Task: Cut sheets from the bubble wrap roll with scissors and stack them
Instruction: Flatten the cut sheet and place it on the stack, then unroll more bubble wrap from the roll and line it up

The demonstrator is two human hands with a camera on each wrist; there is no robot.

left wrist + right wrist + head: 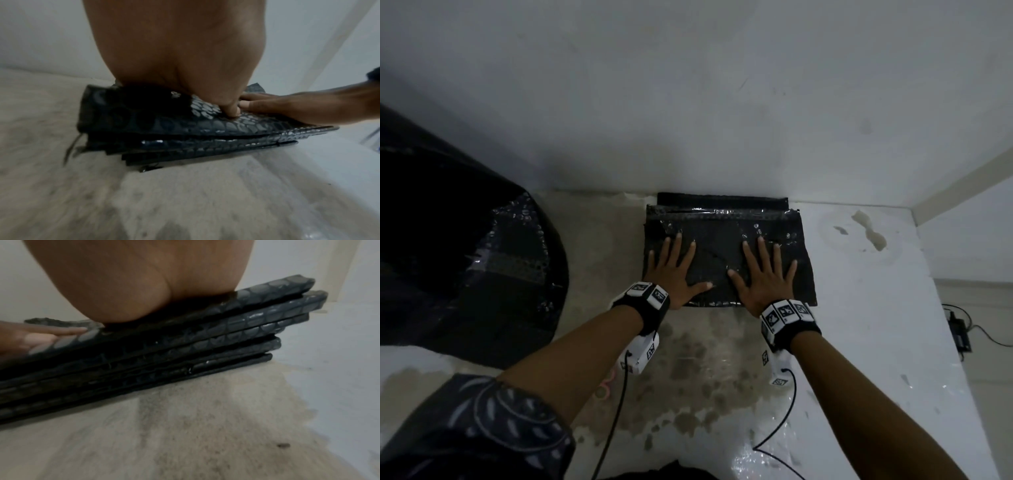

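Fingers (679,246) spread flat, both palms down: left hand (674,274), right hand (765,274) pressing stack (722,233).

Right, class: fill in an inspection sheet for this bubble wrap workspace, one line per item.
Surface: white top, worn and stained in the middle.
Job's things: stack of black sheets against the wall; bubble wrap roll at left; pink scissor handles partly hidden under the left forearm.
Clutter: nothing seen.
Hands: left hand and right hand pressed flat on the stack, fingers spread.
Cables: black wrist-camera leads.
Surroundings: white wall; adapter on floor at right.
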